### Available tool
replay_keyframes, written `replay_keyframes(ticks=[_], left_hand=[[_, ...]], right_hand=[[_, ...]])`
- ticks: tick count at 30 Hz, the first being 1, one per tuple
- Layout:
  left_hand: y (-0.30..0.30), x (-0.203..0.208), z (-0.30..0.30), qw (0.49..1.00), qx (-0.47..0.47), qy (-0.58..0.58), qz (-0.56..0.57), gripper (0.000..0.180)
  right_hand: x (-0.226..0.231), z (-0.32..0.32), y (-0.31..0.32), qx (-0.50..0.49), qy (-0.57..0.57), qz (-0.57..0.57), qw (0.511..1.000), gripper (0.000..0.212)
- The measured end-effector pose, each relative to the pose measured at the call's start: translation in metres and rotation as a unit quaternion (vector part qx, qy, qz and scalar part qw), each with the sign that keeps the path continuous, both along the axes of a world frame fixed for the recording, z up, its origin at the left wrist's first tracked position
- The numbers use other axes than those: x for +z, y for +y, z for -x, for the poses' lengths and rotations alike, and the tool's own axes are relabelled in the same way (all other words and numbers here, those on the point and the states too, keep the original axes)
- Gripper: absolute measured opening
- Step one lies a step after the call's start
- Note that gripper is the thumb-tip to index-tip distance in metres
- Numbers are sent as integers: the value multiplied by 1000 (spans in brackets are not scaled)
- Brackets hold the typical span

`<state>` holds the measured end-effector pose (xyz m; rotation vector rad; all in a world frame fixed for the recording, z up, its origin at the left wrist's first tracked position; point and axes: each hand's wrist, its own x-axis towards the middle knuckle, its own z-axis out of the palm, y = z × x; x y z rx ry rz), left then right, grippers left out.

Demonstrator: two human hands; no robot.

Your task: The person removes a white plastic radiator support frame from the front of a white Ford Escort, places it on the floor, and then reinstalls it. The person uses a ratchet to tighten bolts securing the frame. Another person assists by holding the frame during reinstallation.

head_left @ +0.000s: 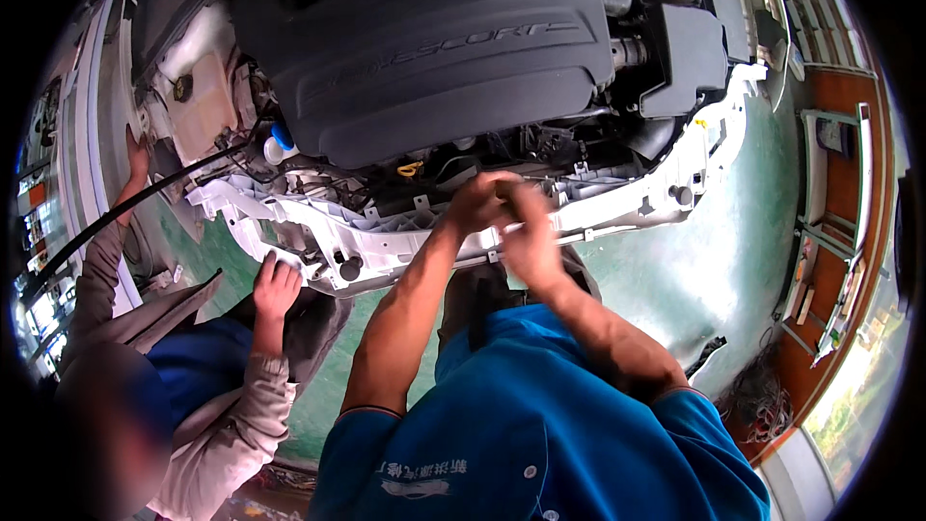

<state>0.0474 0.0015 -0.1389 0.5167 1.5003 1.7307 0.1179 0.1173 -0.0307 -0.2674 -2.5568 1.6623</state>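
Note:
My left hand (476,206) and my right hand (527,236) meet over the middle of the white front panel (400,243) of a car with its engine bay exposed. The left fingers are curled in close to the right hand; what they hold, if anything, is hidden. Motion blurs the right hand, so its fingers cannot be made out. Just behind the hands lie dark engine parts, with a yellow loop handle (410,170) to their left. A large black engine cover (434,58) fills the space beyond.
At the left a co-worker's hand (278,287) rests on the panel's left end, the other hand reaching to the car's side. A black rod (145,198) slants across there. A blue cap (282,135) stands by the cover. Cables (762,400) lie on the green floor at right.

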Motion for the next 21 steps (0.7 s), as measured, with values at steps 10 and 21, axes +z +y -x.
replay_keyframes(ticks=[10,21], left_hand=[[16,7,-8,957,3,19,289,39],[-10,-2,2,994,-2,-15,112,55]], right_hand=[[-20,11,76,-292,-181,479,808,19],[-9,0,21,118,9,76,990,25]])
